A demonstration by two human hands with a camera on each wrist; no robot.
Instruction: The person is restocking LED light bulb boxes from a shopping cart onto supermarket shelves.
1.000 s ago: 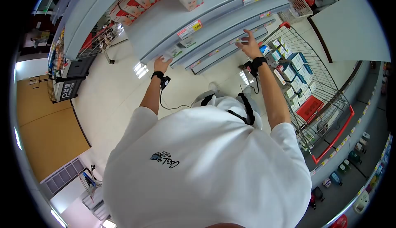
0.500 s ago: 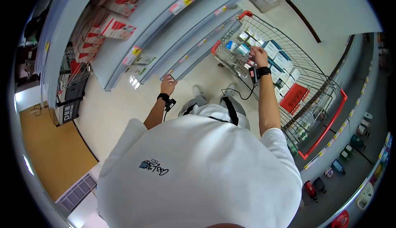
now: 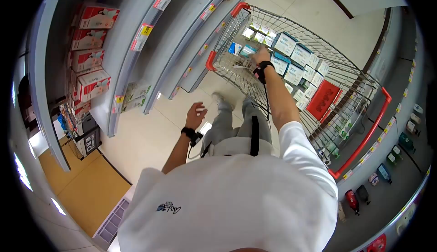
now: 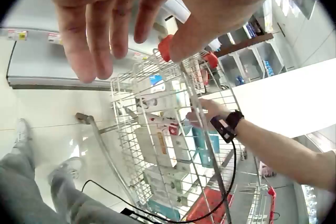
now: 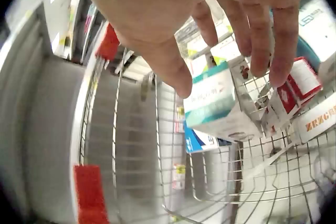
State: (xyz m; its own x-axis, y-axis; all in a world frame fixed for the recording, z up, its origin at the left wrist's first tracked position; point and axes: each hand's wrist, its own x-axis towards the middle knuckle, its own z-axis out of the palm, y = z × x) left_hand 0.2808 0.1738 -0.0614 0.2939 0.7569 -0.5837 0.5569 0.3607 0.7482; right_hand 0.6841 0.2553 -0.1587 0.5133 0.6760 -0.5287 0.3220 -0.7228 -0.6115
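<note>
In the head view my right hand [image 3: 261, 55] reaches into the shopping cart [image 3: 306, 31], close to a teal-and-white box [image 3: 248, 50]. The right wrist view has that box [image 5: 212, 100] beneath the hand, the thumb tip right at its left edge and the loosely bent fingers spread past its other side. A blue-and-white box [image 5: 199, 139] lies beside it, and a red-and-white box [image 5: 302, 79] is near the fingertips. My left hand [image 3: 195, 116] hangs in the air over the floor, holding nothing, its fingers relaxed.
Several white-and-blue boxes [image 3: 285, 43] and a red box [image 3: 322, 103] fill part of the cart. Grey shelves [image 3: 180, 33] stand at the left, with red-and-white boxes [image 3: 93, 84] on one. Bottles [image 3: 384, 173] line a shelf at the right.
The view has turned toward the cart. My right hand has gone from in front of the shelves into the cart. My left hand has drawn back from the shelf edge.
</note>
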